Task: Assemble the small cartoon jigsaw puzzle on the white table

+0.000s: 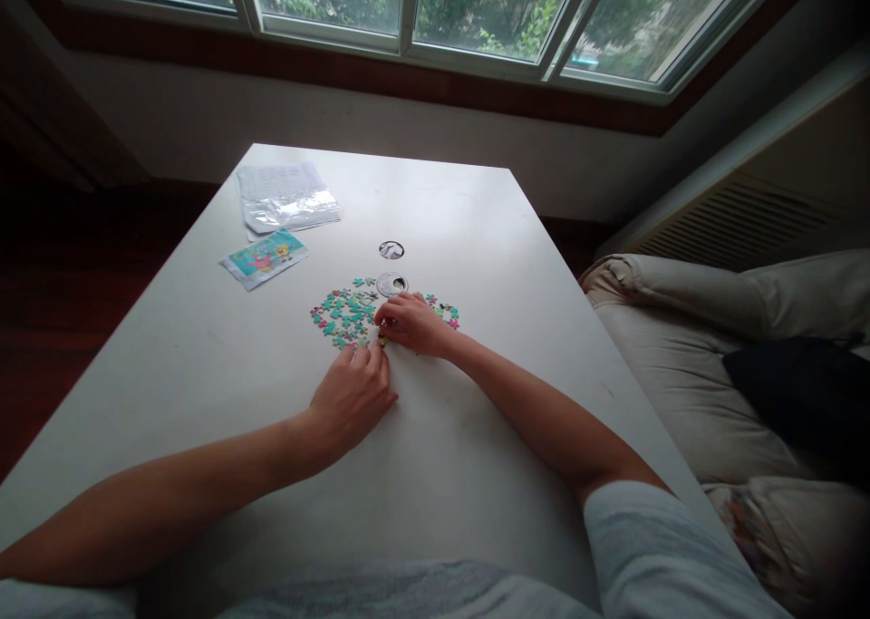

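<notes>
Handling jigsaw pieces (348, 315) between side edges of table (204, 379) | likely light, stiff; hold by rims | right hand (411, 322) curled, left hand (352, 388) fingers together; pinch: cannot tell

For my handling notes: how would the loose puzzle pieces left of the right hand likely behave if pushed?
The puzzle pieces look small and flat, so each is probably light. Lying on the smooth-looking white table, they should slide rather than roll. Since they are crowded together, pushing one may nudge its neighbours.
</notes>
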The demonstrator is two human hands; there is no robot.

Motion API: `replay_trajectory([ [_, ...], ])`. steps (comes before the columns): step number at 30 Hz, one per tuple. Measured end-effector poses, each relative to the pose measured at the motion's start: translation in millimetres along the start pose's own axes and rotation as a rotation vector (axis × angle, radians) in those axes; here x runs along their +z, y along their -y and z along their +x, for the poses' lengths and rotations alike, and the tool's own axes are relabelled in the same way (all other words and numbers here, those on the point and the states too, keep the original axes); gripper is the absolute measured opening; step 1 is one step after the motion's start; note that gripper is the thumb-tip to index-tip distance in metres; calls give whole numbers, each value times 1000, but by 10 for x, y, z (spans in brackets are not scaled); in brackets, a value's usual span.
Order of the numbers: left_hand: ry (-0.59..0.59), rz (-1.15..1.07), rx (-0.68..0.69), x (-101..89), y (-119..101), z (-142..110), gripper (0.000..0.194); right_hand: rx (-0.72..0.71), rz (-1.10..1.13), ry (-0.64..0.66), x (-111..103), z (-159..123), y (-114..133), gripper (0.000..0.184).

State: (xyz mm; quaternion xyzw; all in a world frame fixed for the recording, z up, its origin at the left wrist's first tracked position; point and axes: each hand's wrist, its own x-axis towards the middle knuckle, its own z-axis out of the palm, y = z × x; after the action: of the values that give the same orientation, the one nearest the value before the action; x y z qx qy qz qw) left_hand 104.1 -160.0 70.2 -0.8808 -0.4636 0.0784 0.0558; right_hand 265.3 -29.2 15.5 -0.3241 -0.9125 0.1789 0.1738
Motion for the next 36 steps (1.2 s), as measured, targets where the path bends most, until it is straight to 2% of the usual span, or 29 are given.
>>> replay_trajectory([
  [10,-8,12,14,24,-7,19,50,56,-89,-1,-25,-21,15,14],
  [16,-33,-41,21,17,93,22,47,79,-51,-96,-264,-114,-117,11],
  [20,-29,-42,-4,7,155,14,52,-23,-39,21,-411,-224,-194,11],
  [25,-11,-34,7,7,214,19,58,-64,-108,88,-348,-248,-93,19],
  [29,13,-31,25,28,221,31,60,-36,-169,97,-271,-227,-22,19],
  [32,6,-30,26,34,211,34,58,-36,-138,128,-258,-222,-49,14],
  [36,-11,-44,30,37,201,31,57,-8,-114,97,-265,-231,-105,20],
])
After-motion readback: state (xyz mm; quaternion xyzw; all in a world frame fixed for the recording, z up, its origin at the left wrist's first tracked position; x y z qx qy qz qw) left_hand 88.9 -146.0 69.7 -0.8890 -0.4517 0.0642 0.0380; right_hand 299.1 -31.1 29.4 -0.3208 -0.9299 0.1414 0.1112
